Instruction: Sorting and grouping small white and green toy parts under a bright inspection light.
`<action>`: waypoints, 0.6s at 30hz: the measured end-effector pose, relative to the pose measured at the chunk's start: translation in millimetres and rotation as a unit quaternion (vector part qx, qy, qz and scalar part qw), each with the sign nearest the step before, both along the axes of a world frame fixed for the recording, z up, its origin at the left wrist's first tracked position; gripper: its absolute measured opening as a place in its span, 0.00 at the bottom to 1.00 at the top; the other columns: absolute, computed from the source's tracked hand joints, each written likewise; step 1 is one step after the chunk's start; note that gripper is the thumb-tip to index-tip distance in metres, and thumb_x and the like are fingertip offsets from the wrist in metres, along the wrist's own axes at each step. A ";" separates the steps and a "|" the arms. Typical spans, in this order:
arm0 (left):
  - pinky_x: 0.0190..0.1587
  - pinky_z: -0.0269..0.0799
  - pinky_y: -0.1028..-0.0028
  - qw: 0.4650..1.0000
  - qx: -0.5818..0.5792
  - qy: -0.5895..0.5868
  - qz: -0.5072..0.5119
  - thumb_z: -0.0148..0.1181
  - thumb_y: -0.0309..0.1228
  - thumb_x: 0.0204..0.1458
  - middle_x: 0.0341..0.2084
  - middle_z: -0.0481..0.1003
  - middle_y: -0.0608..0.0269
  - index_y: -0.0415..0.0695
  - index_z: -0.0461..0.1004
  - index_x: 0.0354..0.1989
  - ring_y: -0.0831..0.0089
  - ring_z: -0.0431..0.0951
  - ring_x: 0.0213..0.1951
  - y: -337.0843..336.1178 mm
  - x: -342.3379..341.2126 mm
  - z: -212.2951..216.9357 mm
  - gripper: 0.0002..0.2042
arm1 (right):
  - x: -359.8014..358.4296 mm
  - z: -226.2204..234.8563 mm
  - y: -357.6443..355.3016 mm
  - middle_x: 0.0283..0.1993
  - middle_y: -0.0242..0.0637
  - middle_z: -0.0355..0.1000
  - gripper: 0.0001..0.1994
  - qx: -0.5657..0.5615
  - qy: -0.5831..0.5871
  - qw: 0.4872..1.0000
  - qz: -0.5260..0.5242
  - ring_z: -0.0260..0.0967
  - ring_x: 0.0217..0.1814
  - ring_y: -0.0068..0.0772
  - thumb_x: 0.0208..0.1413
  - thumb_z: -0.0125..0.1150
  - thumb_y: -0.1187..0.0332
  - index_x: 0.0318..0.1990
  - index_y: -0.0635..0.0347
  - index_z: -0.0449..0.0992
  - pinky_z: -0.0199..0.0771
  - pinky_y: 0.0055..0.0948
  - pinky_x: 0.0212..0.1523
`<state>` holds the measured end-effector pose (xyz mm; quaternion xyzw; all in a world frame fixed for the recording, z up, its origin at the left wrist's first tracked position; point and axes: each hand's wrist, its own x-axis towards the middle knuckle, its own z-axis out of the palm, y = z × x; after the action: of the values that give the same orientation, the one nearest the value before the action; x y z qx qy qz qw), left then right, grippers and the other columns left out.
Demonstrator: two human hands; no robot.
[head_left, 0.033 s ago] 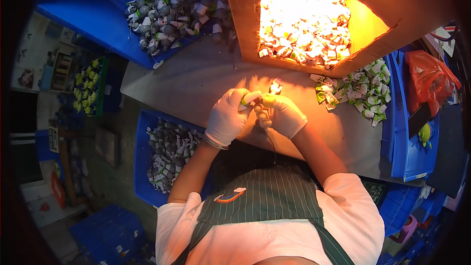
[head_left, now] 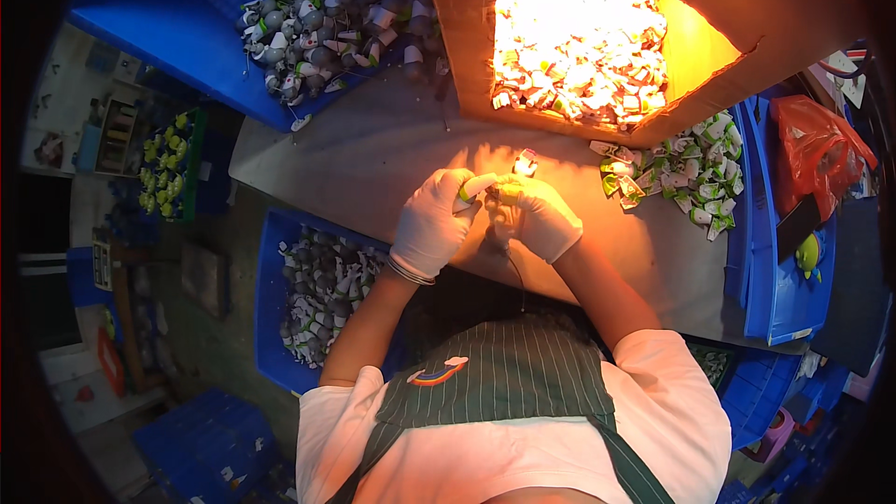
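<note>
Just below the lit cardboard box [head_left: 467, 56], left hand [head_left: 434, 224] and right hand [head_left: 541, 215] (both gloved) pinch a small white-and-green toy part [head_left: 478, 187], apparently mid-assembly; steady alignment matters.

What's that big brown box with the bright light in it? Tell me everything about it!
The cardboard box looks like plain brown card. It stands at the far edge of the grey table, its open side toward the person. Strong orange-yellow light fills it, over a heap of small white and green pieces. Neither hand touches it.
</note>
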<state>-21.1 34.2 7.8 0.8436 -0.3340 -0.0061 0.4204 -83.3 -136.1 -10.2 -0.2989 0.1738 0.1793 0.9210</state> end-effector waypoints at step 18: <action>0.43 0.73 0.69 0.983 -0.010 0.183 -0.028 0.62 0.31 0.53 0.37 0.77 0.54 0.40 0.69 0.52 0.67 0.79 0.39 -2.2 -7.4 -2.2 0.19 | 22.2 -0.6 -7.6 0.32 0.34 0.71 0.08 -0.570 -0.252 0.781 -0.050 0.69 0.33 0.20 0.48 0.60 0.84 0.35 0.64 0.71 0.73 0.22 0.34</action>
<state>-28.5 31.9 5.5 0.8144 -0.2747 -0.1685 0.4825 -61.1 -143.7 -10.8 -0.7946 0.0211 -0.0806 0.6014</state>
